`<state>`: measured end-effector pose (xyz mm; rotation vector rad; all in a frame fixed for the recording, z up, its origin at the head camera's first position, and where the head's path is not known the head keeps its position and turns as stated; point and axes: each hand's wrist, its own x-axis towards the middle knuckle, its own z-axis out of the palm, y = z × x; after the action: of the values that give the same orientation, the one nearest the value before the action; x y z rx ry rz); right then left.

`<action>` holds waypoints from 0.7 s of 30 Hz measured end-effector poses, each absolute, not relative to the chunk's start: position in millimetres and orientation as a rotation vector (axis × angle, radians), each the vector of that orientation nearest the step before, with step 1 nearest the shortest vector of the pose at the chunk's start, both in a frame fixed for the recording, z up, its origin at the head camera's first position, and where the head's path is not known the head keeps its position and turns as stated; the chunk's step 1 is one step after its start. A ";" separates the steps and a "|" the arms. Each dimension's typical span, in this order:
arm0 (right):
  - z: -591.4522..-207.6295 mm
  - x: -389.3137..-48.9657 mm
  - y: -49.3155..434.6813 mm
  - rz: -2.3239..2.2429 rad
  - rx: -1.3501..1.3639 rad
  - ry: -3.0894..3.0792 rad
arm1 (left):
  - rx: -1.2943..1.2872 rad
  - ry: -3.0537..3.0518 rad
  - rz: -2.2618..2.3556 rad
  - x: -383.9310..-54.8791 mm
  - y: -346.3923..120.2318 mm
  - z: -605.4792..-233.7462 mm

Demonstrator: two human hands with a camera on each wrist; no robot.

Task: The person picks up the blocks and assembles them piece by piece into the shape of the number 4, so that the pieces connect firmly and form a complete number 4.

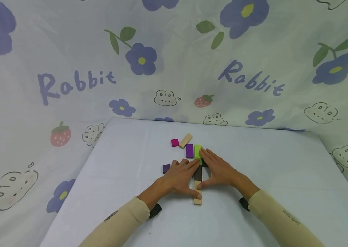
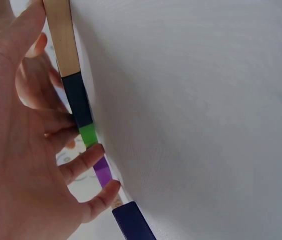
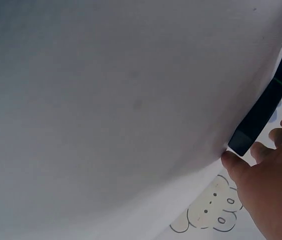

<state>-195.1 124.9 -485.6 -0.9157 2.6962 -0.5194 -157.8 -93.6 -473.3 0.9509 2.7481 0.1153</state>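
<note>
A line of blocks runs away from me in the head view: a wooden block (image 1: 197, 201) nearest, then a black block (image 1: 198, 174), a green block (image 1: 197, 160) and a lime block (image 1: 198, 149). My left hand (image 1: 180, 176) lies along its left side, thumb on the wooden part and fingertips by the green block. From the right, my right hand (image 1: 221, 169) reaches the lime block with its fingers and the wood with its thumb. Another dark block (image 1: 205, 164) is partly hidden beneath the right fingers; in the right wrist view a dark block (image 3: 255, 117) shows near the fingertips.
Beside the lime block lies a purple block (image 1: 189, 151). Farther back are a magenta cube (image 1: 175, 142) and a slanted wooden plank (image 1: 186, 141). A dark purple block (image 1: 166, 168) rests left of the left hand. Patterned cloth (image 1: 167, 68) hangs behind the white table (image 1: 124, 151).
</note>
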 end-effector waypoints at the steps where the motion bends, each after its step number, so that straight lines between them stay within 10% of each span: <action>1: -486.2 -194.5 124.7 -0.505 -0.917 2.699 | 0.949 2.748 0.117 -157.7 -93.5 -473.3; 21: -485.7 -191.6 123.4 -0.408 -0.981 2.679 | 0.937 2.749 0.103 -157.8 -93.3 -476.6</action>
<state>-191.6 123.4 -485.7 -0.9806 2.6789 -0.4076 -157.8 -93.3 -476.6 0.9373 2.7494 0.1030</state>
